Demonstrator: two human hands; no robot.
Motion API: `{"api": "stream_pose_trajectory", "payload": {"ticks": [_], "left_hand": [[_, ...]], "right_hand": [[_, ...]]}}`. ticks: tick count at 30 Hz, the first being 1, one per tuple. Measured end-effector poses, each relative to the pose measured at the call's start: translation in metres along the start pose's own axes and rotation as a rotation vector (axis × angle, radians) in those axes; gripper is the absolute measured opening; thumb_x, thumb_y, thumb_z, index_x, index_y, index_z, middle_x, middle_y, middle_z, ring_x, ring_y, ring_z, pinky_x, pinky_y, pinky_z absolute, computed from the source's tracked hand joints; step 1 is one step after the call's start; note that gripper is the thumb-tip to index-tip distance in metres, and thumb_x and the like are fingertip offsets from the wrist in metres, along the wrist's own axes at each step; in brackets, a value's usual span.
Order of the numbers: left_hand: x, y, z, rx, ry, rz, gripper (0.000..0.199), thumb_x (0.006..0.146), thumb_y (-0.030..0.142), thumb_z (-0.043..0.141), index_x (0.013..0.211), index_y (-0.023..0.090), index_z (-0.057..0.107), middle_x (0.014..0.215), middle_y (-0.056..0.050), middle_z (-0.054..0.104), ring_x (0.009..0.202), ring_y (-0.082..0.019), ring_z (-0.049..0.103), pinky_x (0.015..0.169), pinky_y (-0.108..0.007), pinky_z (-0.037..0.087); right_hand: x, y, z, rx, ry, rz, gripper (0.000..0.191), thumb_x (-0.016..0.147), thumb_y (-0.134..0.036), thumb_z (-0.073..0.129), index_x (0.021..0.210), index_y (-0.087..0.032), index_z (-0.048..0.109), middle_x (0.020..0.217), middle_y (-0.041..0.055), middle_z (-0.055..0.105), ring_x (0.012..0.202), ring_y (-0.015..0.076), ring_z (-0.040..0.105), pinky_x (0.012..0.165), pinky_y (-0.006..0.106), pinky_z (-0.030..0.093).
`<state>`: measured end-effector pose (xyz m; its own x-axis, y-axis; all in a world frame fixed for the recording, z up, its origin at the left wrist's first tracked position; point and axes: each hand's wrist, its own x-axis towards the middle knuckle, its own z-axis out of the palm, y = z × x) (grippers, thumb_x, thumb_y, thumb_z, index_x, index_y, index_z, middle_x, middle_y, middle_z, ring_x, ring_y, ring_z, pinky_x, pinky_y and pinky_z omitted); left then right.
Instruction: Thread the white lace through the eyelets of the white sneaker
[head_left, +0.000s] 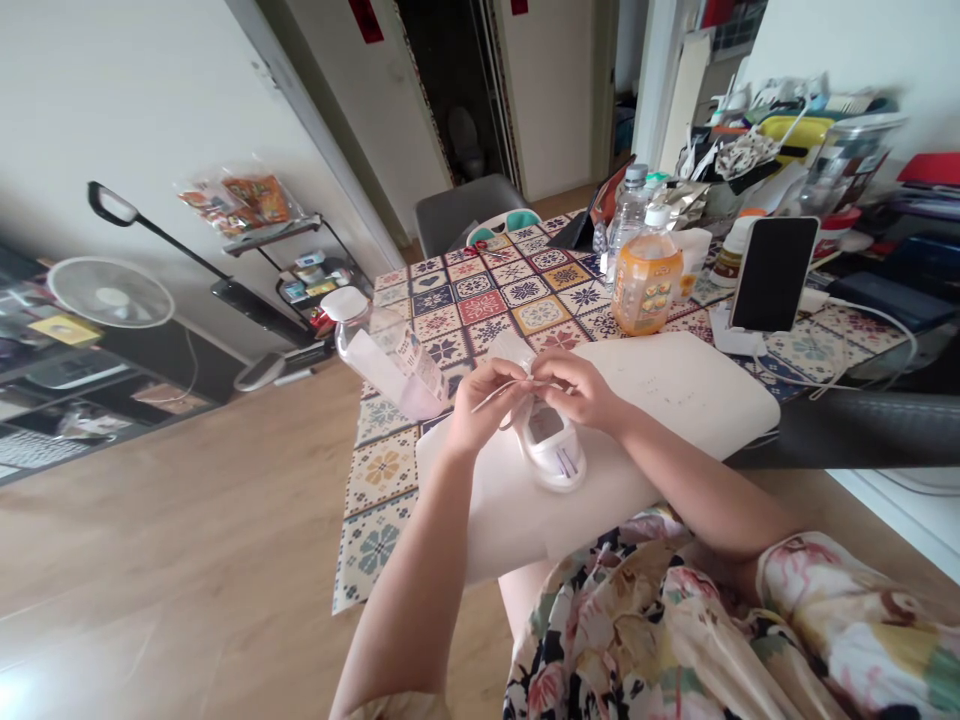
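White mat (pixel 690 370) over a patterned tablecloth (pixel 382 465); clock read from the shoe, 12 pointing away from the wearer. One white shoe (pixel 562 465): on the mat, opening upward, heel towards the wearer. Left hand (pixel 480 398), 10 o'clock, and right hand (pixel 586 390), 1 o'clock: fingertips together above the shoe, both pinching a thin lace (pixel 504 424). Progress, as judged: lace taken up; no finished bow shows, so tying looks incomplete. White-capped bottle (pixel 416 375), 10 o'clock. Orange bottle (pixel 646 285), 1 o'clock. Phone (pixel 776 275), propped up, 2 o'clock. Farthest: grey chair (pixel 442 222), 11 o'clock.
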<state>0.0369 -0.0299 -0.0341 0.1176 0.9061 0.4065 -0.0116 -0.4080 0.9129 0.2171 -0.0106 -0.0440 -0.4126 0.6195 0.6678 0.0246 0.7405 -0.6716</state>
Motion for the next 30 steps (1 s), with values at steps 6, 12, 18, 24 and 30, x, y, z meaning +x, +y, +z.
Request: {"api": "stream_pose_trajectory", "payload": {"ticks": [6,12,18,24,30], "left_hand": [[0.001,0.001,0.004,-0.154,0.081,-0.167,0.032,0.062,0.038,0.085,0.07,0.017,0.063,0.058,0.002,0.063,0.047,-0.007,0.052,0.048,-0.02,0.039],[0.002,-0.001,0.006,-0.218,0.077,-0.217,0.036,0.052,0.038,0.09,0.065,0.016,0.064,0.055,0.002,0.065,0.046,-0.008,0.053,0.047,-0.02,0.039],[0.004,-0.001,0.003,-0.27,0.039,-0.22,0.033,0.061,0.036,0.087,0.066,0.015,0.063,0.06,0.0,0.067,0.058,-0.01,0.061,0.059,-0.021,0.047],[0.012,0.006,-0.011,-0.65,0.196,-0.089,0.03,0.074,0.03,0.079,0.07,0.019,0.051,0.067,0.004,0.062,0.071,-0.009,0.064,0.076,-0.022,0.052],[0.009,0.017,-0.044,-0.607,0.002,-0.276,0.025,0.075,0.025,0.076,0.075,0.018,0.051,0.045,0.01,0.038,0.035,-0.003,0.028,0.037,-0.015,0.022]], "right_hand": [[-0.002,0.005,0.003,-0.084,0.069,0.012,0.016,0.081,-0.026,0.066,0.094,-0.022,0.057,0.084,0.0024,0.06,0.068,0.0141,0.054,0.06,0.026,0.044],[-0.001,0.001,0.003,-0.113,0.11,-0.164,0.005,0.089,-0.027,0.059,0.089,-0.023,0.062,0.087,0.0062,0.064,0.08,0.0181,0.06,0.067,0.03,0.047],[0.004,0.0,0.0,0.26,0.231,0.014,0.014,0.085,-0.036,0.065,0.079,-0.023,0.062,0.088,0.0038,0.064,0.087,0.0188,0.059,0.079,0.035,0.047],[0.013,0.003,-0.016,1.046,0.407,0.256,0.024,0.079,-0.039,0.072,0.077,-0.026,0.053,0.067,-0.0055,0.053,0.065,0.0125,0.054,0.073,0.031,0.05],[0.012,0.001,-0.037,1.033,0.436,0.297,0.027,0.079,-0.03,0.066,0.068,-0.023,0.043,0.05,-0.0085,0.023,0.042,0.0084,0.022,0.04,0.021,0.027]]}}
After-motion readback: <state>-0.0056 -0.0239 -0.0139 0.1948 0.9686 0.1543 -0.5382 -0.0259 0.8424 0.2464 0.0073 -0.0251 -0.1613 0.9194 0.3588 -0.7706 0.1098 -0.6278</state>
